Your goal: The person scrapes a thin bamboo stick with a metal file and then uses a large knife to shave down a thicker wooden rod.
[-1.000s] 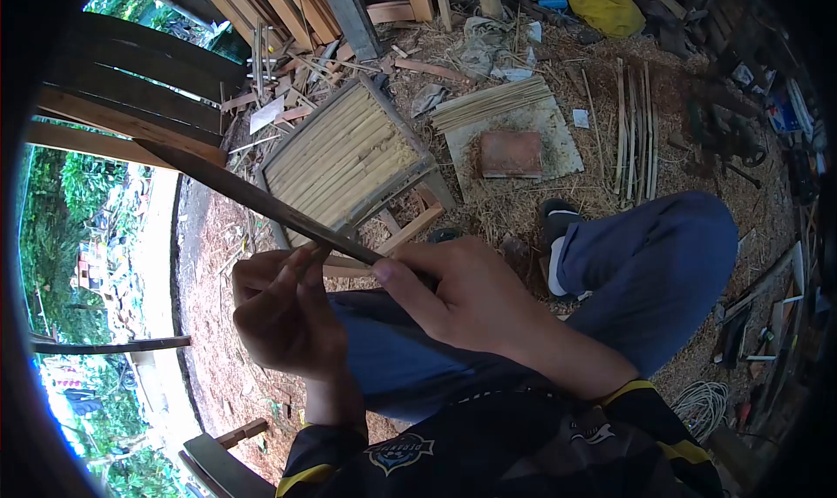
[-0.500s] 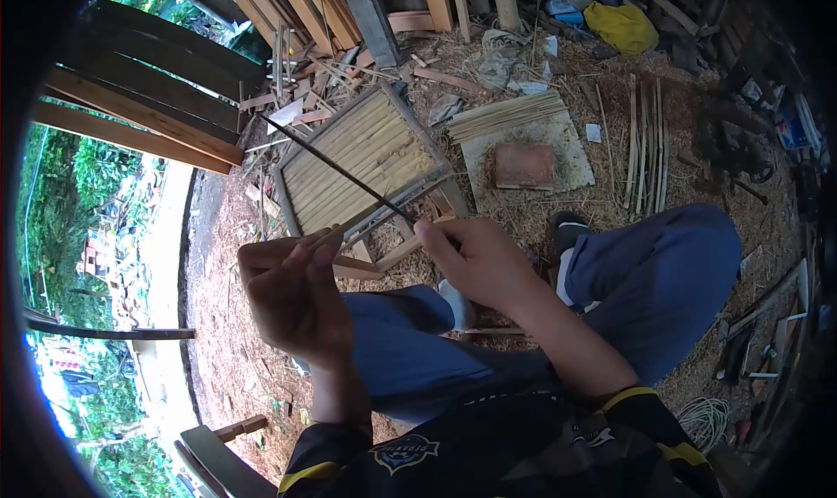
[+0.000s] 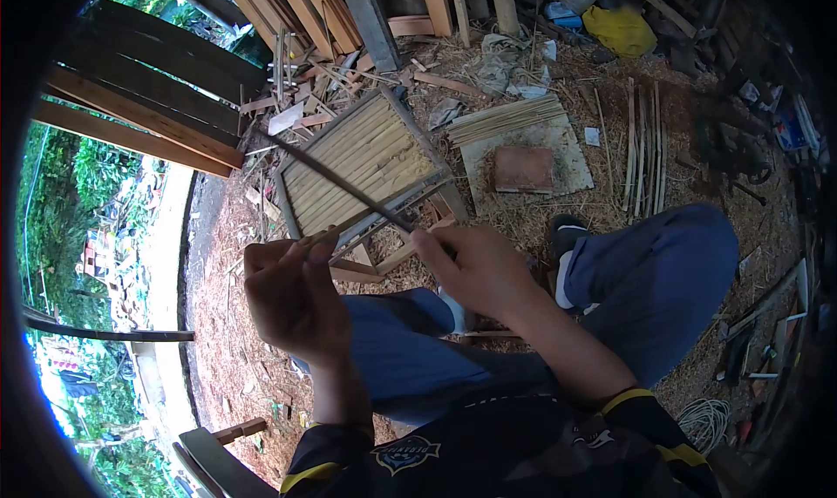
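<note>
My left hand point(image 3: 296, 302) is closed round a thin light strip point(image 3: 324, 234), pinched between thumb and fingers. My right hand point(image 3: 475, 267) grips the near end of a long, thin dark rod point(image 3: 336, 180), which slants up and to the left. The rod looks like a blade or tool, but its kind cannot be made out. Beyond both hands lies a wooden frame point(image 3: 417, 128) filled with a row of light slats point(image 3: 357, 154). Whether rod and strip touch is unclear.
A reddish block point(image 3: 523, 169) and a bundle of thin strips point(image 3: 506, 121) lie on a pale board point(image 3: 575, 171). More long strips point(image 3: 643, 145) are on the shavings-covered floor to the right. Planks point(image 3: 296, 10) lean at the back. A yellow cloth point(image 3: 619, 32) is behind.
The dark rod has shifted slightly and looks more blurred. My right hand has moved a little down, and my left hand has turned slightly, with less of the light strip showing.
</note>
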Motion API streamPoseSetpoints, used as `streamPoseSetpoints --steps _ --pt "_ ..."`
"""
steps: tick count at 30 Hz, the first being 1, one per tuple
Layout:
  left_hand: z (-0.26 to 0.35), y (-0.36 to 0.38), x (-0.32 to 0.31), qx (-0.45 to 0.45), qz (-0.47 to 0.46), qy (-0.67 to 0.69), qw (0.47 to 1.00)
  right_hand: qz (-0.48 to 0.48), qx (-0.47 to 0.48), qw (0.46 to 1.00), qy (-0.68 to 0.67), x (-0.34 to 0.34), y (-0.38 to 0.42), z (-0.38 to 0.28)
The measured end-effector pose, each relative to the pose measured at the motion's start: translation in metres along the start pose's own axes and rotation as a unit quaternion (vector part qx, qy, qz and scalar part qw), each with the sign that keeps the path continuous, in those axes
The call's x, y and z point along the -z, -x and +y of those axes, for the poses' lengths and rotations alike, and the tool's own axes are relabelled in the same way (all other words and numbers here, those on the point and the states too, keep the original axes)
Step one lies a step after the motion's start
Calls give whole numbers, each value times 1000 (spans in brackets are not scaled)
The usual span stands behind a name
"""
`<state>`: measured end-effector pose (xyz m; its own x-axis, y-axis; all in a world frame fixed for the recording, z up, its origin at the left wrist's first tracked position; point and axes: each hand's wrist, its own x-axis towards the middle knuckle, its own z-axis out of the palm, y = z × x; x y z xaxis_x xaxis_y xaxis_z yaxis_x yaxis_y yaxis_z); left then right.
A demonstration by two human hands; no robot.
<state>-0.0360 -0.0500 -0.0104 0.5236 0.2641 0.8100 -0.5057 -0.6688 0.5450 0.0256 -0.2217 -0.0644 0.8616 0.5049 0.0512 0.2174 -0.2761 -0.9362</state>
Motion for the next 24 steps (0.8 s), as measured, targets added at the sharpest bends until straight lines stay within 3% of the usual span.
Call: streamPoseSetpoints --steps 3,6,9,12,15,18,21,24 --pt "0 -1 2 4 -5 -9 1000 3 -1 1000 5 -5 -1 4" --pt "-3 -2 7 -19 -18 -28 999 24 -75 997 -27 -9 -15 29" --pt "-6 0 4 -6 -2 -5 1000 7 -45 999 23 -4 -8 17" --pt "-1 0 -2 22 30 21 999 -33 11 998 -44 0 1 -6" --pt "0 -5 1 -9 -6 -31 999 9 -29 999 -12 -12 -12 23" --pt "1 -3 -2 -5 -2 28 1000 -4 -69 998 1 -2 -15 29" --pt "1 -3 -1 -1 -1 2 1000 -10 -7 1000 -18 -2 -5 11" --pt "-1 -7 2 -23 -21 -28 999 10 -29 1000 -2 -10 -12 30"
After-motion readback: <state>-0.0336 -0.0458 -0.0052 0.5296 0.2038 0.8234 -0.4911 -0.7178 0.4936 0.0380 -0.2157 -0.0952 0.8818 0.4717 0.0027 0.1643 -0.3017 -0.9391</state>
